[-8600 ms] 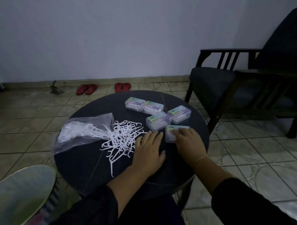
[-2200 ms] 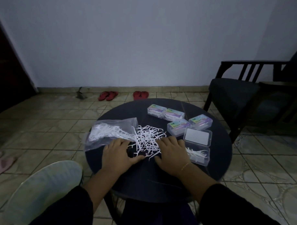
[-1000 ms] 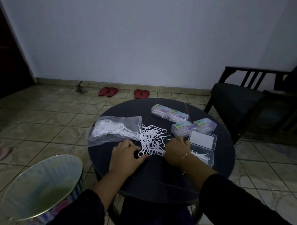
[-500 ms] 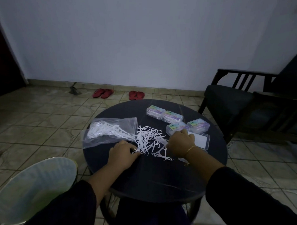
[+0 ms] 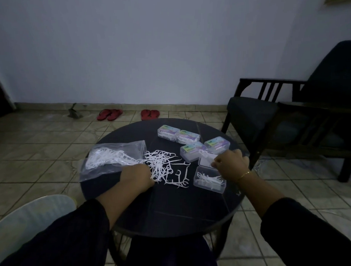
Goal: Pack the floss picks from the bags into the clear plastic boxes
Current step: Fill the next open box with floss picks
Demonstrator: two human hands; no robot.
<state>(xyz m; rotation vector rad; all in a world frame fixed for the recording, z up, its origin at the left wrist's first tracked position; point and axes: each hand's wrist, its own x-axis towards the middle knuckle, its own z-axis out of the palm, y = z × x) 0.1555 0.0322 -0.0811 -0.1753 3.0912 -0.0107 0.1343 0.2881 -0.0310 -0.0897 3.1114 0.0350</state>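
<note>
Loose pile of thin white plastic floss picks (image 5: 162,168) lies mid-worktop on the round dark worktop (image 5: 168,208). Left hand (image 5: 137,178), fingers curled, grips picks at the pile's near edge. Right hand (image 5: 230,165) pinches a few picks above the open clear rectangular plastic box (image 5: 209,179), which holds several. A crinkled transparent bag (image 5: 110,160) holding more picks lies beside the left hand.

Dim and bluish throughout, no clear light source, soft shadows, wide-angle bending at edges, slight blur.
</note>
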